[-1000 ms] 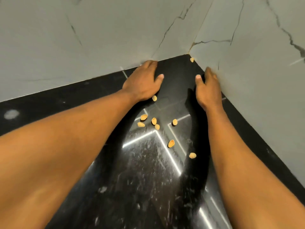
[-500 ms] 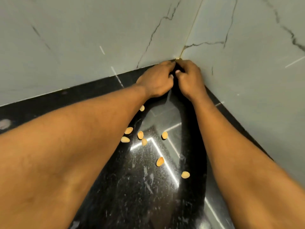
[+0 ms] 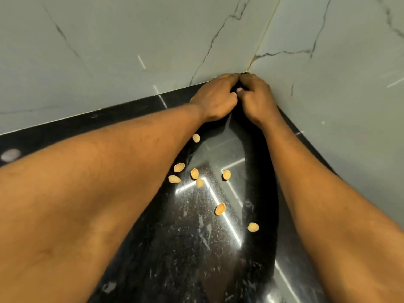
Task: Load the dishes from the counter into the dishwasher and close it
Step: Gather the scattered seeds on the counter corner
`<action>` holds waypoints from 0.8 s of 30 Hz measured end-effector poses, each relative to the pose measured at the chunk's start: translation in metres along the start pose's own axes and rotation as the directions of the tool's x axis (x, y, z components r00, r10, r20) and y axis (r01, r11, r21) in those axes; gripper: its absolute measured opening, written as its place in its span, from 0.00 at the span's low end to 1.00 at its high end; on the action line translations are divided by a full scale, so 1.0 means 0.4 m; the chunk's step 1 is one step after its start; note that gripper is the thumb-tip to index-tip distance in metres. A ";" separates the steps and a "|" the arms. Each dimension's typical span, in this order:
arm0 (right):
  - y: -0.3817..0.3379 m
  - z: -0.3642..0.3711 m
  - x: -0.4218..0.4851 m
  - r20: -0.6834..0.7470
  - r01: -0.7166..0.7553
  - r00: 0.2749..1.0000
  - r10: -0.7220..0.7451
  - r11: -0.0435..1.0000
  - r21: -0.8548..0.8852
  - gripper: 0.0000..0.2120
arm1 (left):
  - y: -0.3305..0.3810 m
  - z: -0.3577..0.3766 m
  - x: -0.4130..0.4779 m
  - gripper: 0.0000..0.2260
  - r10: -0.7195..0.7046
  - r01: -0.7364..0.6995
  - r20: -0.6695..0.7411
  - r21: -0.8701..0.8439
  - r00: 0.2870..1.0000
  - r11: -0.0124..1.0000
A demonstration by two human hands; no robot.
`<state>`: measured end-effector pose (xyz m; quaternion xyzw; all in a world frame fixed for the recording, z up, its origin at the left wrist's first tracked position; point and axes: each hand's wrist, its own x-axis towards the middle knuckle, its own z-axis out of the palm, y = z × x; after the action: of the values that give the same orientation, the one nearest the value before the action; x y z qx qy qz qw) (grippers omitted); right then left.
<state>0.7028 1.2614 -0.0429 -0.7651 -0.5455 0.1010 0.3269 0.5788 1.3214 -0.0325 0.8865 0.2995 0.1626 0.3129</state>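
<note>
Black polished stone meets grey veined wall where the curled fingers (image 3: 227, 79) of the left hand (image 3: 215, 99) touch those of the right hand (image 3: 256, 99), knuckle to knuckle, in the far corner of the counter (image 3: 196, 248). The fingertips of both hands are bunched tight together and turned down into the corner. Whether they pinch anything there cannot be told, since the hands cover the spot. A right thumbnail shows pale between the two hands.

The left hand lies against the back wall (image 3: 109, 51) and the right against the right wall (image 3: 338, 110). The joint between the walls rises straight above the knuckles.

The left forearm (image 3: 98, 204) and the right forearm (image 3: 328, 215) reach in from the near edge and frame a wedge of bare stone. In that wedge lie eight pistachio shells (image 3: 194, 173). One lies just beside the left wrist. Five sit clustered mid-counter, two of them touching. Two more lie apart, nearer the near edge and towards the right forearm. None touches a hand.

Bright light strips (image 3: 218, 204) reflect across the stone among the shells. A pale smudge (image 3: 10, 154) marks the counter at its far left, close to the back wall.

Where the dishes and the dishwasher are cannot be told from this view.
</note>
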 end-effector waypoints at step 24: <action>-0.366 0.011 -0.879 0.014 -0.074 0.997 0.073 0.957 0.282 0.16 | 0.138 -0.009 -0.895 0.19 -0.018 0.022 0.098 -0.050 0.995 0.999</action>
<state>0.4529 0.9743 -0.0280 -0.7304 -0.4972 0.1913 0.4274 0.3260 1.0621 -0.0300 0.8821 0.2886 0.1236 0.3511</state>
